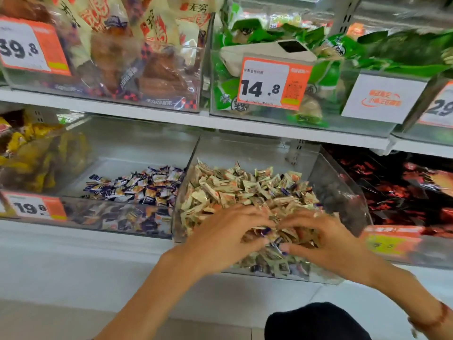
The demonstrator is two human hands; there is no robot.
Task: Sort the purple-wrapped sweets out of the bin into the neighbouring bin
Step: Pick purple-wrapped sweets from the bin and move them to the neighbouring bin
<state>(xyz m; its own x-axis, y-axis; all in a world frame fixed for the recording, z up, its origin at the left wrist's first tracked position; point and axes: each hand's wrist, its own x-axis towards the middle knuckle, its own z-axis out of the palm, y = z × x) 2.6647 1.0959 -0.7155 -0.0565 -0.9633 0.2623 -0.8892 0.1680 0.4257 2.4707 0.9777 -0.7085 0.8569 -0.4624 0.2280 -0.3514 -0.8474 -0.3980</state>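
Observation:
A clear bin (343,182) holds a heap of beige-wrapped sweets (235,190) with a few purple-wrapped ones mixed in. Both my hands are down in the front of this heap. My left hand (228,236) pinches a purple-wrapped sweet (266,231) between thumb and forefinger. My right hand (323,241) rests spread on the pile, its thumb beside another purple sweet (277,241). The neighbouring bin (127,143) on the left holds a pile of purple-wrapped sweets (137,185).
Further left is a bin of yellow packets (36,155), and to the right one of dark red packets (402,192). The shelf above carries bagged snacks (127,50), green packets (264,35) and price tags (272,83). White floor lies below.

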